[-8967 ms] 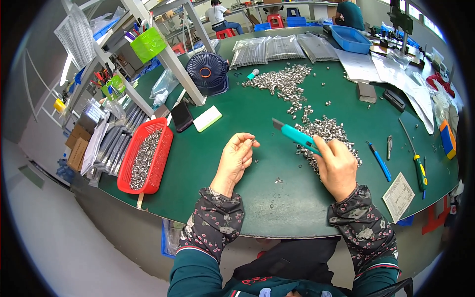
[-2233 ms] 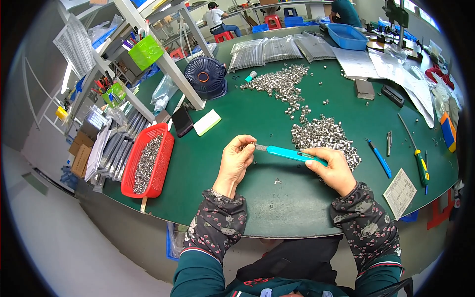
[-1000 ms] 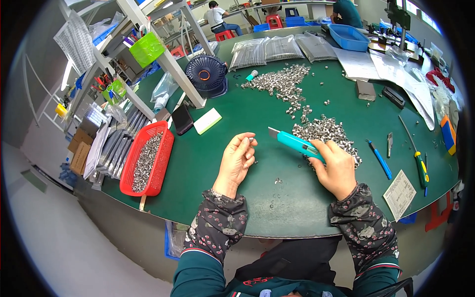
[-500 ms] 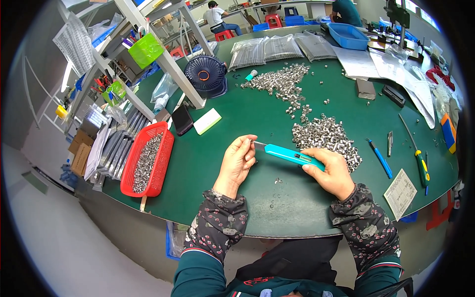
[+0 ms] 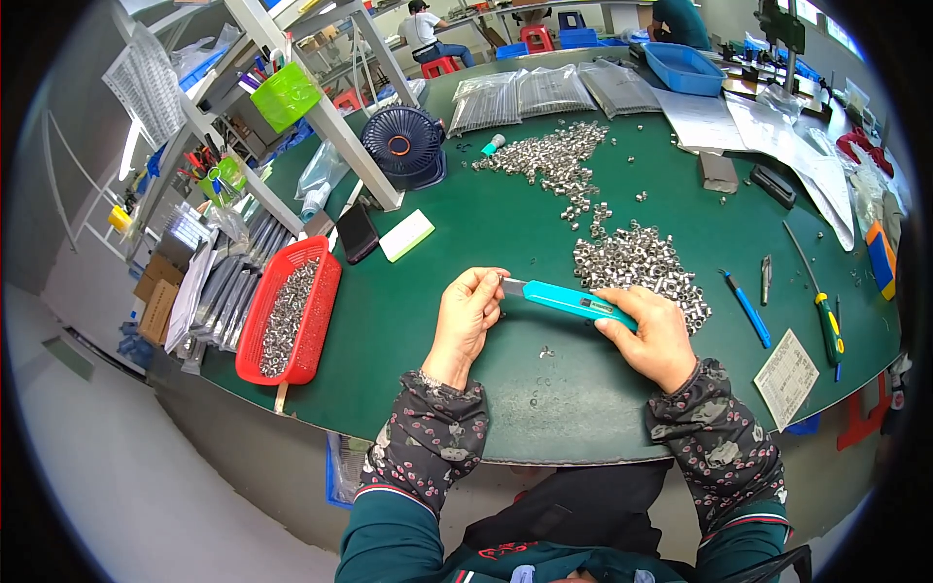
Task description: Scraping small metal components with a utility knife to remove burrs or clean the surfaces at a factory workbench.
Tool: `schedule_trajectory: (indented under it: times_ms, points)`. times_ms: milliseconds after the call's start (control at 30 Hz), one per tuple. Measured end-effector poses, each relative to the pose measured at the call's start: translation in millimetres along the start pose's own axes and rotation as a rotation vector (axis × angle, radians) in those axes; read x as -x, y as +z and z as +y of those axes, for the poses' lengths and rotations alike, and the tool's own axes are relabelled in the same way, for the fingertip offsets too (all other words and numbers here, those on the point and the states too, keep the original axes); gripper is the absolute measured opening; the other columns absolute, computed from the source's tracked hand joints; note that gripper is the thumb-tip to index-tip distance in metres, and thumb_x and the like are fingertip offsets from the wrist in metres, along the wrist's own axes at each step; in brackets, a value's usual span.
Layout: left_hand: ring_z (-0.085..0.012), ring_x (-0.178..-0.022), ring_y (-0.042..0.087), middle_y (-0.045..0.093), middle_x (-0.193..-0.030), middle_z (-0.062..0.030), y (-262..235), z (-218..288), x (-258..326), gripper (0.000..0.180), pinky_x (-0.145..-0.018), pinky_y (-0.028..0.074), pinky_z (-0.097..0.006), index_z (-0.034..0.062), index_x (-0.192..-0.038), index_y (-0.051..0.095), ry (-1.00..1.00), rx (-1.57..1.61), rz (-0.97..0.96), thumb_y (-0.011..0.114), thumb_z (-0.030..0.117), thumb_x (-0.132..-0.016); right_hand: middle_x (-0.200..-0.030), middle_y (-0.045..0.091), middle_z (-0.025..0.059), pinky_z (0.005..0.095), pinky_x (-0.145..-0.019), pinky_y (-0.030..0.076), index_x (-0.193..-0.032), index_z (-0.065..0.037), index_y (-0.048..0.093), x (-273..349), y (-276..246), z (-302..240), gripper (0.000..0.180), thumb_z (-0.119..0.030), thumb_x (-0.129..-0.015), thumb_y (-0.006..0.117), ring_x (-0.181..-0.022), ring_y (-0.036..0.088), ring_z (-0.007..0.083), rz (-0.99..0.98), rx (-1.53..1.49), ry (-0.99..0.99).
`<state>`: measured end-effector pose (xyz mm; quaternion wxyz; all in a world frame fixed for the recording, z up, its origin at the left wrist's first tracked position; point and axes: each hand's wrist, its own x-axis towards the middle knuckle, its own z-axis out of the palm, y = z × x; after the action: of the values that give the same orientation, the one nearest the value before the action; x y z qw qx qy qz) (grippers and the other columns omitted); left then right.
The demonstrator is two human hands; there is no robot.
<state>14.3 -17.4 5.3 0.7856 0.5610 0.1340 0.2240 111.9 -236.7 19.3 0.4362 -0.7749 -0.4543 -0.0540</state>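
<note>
My right hand (image 5: 653,335) is closed around the handle of a teal utility knife (image 5: 573,301), whose blade (image 5: 513,287) points left. At the blade's tip, the thumb and fingers of my left hand (image 5: 468,321) pinch a small piece, mostly hidden, that looks like a metal ring. Just beyond my right hand lies a heap of short metal rings (image 5: 637,267). A looser spread of the same rings (image 5: 554,160) reaches toward the far side. Thin shavings (image 5: 546,353) lie on the green tabletop (image 5: 573,428) between my forearms.
To the left stand a red basket (image 5: 255,340) of rings, a phone (image 5: 358,233), a pad of notes (image 5: 406,235) and a fan (image 5: 403,146). On the right lie a blue pen-like tool (image 5: 746,309), a screwdriver (image 5: 829,330) and a paper slip (image 5: 785,379). Bagged tubes (image 5: 486,100) line the back.
The knife and its blade tip have shifted very slightly, with both hands staying in nearly the same place and keeping their grips.
</note>
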Motion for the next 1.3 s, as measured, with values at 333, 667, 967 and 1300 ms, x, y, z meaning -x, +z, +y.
schedule_trajectory:
  times_ms: [333, 667, 967, 1300]
  points:
    - [-0.0026, -0.048, 0.035, 0.048, -0.067, -0.0006, -2, -1, 0, 0.02, -0.037, 0.026, -0.015, -0.0011, -0.088, 0.054, -0.076, 0.1, 0.052, 0.052, 0.019, -0.087, -0.067, 0.051, 0.0082, 0.0343, -0.049, 0.041, -0.096, -0.008, 0.059, -1, -2, -2, 0.027, -0.018, -0.071, 0.063, -0.053, 0.052, 0.0254, 0.147, 0.066, -0.132]
    - [-0.0021, -0.049, 0.035, 0.047, -0.068, 0.0, 0, -1, 0, 0.02, -0.037, 0.026, -0.015, -0.001, -0.091, 0.055, -0.04, 0.035, 0.025, 0.054, 0.018, -0.086, -0.078, 0.061, 0.0121, 0.0344, -0.061, 0.046, -0.097, -0.005, 0.061, -2, 2, 8, 0.029, -0.02, -0.072, 0.062, -0.068, 0.059, 0.0267, -0.068, -0.157, 0.04]
    - [-0.0004, -0.043, 0.03, 0.048, -0.066, 0.0004, 5, 0, 2, 0.018, -0.037, 0.022, -0.015, -0.0011, -0.09, 0.057, 0.047, -0.156, 0.064, 0.056, 0.017, -0.085, -0.076, 0.06, 0.0109, 0.0354, -0.059, 0.045, -0.096, -0.005, 0.061, -1, -1, 3, 0.029, -0.021, -0.072, 0.063, -0.064, 0.058, 0.027, -0.056, -0.094, 0.056]
    - [-0.002, -0.047, 0.035, 0.048, -0.066, 0.0001, -1, -1, 1, 0.018, -0.037, 0.025, -0.014, -0.0011, -0.09, 0.056, 0.003, -0.001, 0.101, 0.054, 0.016, -0.086, -0.065, 0.052, 0.0078, 0.0352, -0.049, 0.042, -0.096, -0.008, 0.06, 4, 5, -2, 0.028, -0.021, -0.072, 0.063, -0.054, 0.054, 0.0252, 0.069, 0.041, -0.105]
